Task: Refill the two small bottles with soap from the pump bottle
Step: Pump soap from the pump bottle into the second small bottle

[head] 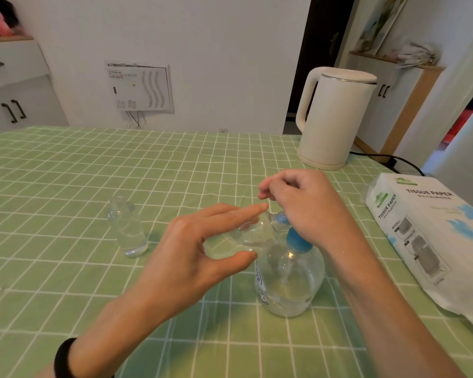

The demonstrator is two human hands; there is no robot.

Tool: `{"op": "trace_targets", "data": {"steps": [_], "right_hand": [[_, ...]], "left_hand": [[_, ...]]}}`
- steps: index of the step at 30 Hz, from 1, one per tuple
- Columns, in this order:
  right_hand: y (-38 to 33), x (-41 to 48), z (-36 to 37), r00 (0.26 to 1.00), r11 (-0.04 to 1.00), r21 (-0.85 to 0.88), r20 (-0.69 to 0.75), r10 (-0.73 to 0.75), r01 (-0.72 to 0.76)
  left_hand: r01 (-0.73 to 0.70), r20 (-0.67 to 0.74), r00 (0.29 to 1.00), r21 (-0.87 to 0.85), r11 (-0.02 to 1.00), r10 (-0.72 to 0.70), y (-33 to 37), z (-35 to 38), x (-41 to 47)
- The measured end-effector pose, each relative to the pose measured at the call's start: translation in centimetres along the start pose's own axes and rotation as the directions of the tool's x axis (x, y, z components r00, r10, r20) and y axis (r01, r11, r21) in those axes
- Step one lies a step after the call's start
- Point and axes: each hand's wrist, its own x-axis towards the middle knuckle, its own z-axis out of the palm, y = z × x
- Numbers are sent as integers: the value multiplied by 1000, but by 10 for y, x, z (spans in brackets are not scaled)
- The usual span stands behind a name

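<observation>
On the left, an upright small clear bottle (126, 230) stands on the green checked tablecloth (52, 186), well apart from the hands. A tilted small clear bottle (238, 236) is pinched between the thumb and fingers of the left hand (186, 257), with its mouth laid against the blue spout of the rounded clear pump bottle (290, 285). It is judged light, smooth and slippery once soaped, and best gripped mid-body. The right hand (306, 205) is curled over the pump head; whether it is clasped cannot be told. A white kettle (336, 115) at the far right and a tissue paper pack (426, 236) to the right lie apart, and nothing is obstructed.
</observation>
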Motion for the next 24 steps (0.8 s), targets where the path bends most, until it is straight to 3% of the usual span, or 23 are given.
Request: {"op": "trace_targets", "data": {"steps": [4, 14, 24], "right_hand": [[4, 0, 1, 999, 999, 5, 30, 40, -40], [-4, -5, -1, 997, 992, -103, -32, -74, 71], [3, -2, 0, 1000, 999, -30, 8, 30, -30]], "left_hand": [[12, -2, 1000, 0, 1000, -12, 0, 2, -1], [-14, 0, 1000, 3, 1000, 14, 5, -1, -1], [10, -5, 1000, 10, 1000, -10, 1, 1, -2]]}}
